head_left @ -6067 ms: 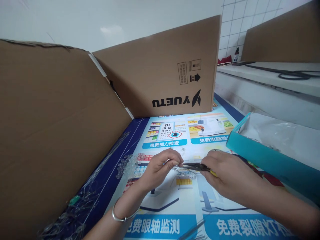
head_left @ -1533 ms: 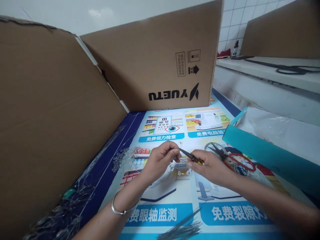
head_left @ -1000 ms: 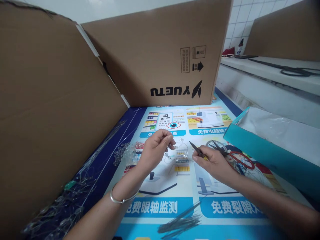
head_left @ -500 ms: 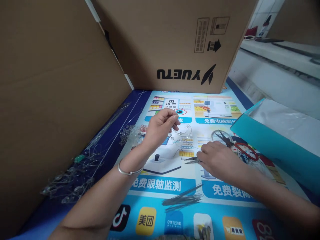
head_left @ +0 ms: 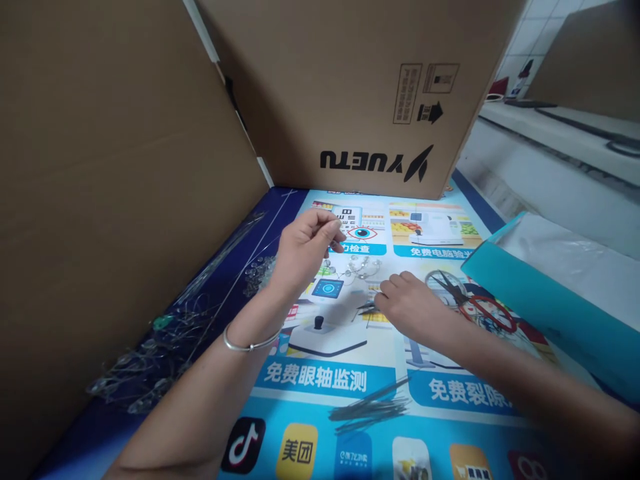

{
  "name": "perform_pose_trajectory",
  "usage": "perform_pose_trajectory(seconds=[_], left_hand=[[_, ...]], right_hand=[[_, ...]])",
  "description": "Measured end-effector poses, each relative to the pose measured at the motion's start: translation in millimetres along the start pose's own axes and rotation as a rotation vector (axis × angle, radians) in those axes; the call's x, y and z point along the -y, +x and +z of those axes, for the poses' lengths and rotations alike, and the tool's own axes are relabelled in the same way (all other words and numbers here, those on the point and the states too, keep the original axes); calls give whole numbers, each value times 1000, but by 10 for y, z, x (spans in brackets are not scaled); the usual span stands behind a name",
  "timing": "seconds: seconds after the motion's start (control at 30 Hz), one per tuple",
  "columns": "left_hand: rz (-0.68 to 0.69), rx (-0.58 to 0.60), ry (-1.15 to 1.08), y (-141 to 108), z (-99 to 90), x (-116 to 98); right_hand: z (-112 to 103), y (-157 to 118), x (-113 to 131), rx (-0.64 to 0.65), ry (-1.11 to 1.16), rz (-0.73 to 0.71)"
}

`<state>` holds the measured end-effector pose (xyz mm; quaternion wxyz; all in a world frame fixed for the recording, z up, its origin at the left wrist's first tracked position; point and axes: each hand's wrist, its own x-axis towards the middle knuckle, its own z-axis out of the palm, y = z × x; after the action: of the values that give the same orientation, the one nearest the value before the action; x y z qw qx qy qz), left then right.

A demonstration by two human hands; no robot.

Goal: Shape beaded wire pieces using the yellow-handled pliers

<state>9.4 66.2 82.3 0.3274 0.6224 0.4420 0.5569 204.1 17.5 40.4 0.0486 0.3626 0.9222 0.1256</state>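
Observation:
My left hand [head_left: 306, 252], with a silver bangle on the wrist, is closed in a pinch above the printed mat. A thin wire strung with clear beads [head_left: 364, 267] trails from its fingers to the right; the gripped end is hidden. Closed around a small pair of pliers [head_left: 368, 307], my right hand [head_left: 414, 305] is lower and to the right. The pliers' jaws point left, below the beads, and their handles are covered by the hand. A pile of loose clear beads [head_left: 256, 276] lies just left of my left wrist.
Cut wires [head_left: 370, 410] lie in front. Finished-looking beaded wire pieces [head_left: 145, 373] are heaped at left, by a cardboard wall [head_left: 125, 167]. Another cardboard panel [head_left: 360, 87] stands behind. Red-handled scissors [head_left: 487, 312] lie beside a turquoise box [head_left: 530, 293] at right.
Both hands have shifted left, the right one with the pliers. The beaded wire now shows more openly between them. The camera view has tilted slightly.

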Motion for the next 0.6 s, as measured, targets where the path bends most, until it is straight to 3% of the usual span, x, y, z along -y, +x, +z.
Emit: perform_pose_trajectory(seconds=[0.27,0.6], left_hand=[[-27,74,-21,37,-65,22],[-124,259,-36,19,4,119]], right_hand=[[-5,160,-41,6,-77,-178],[67,121,-99,1,-42,-174]])
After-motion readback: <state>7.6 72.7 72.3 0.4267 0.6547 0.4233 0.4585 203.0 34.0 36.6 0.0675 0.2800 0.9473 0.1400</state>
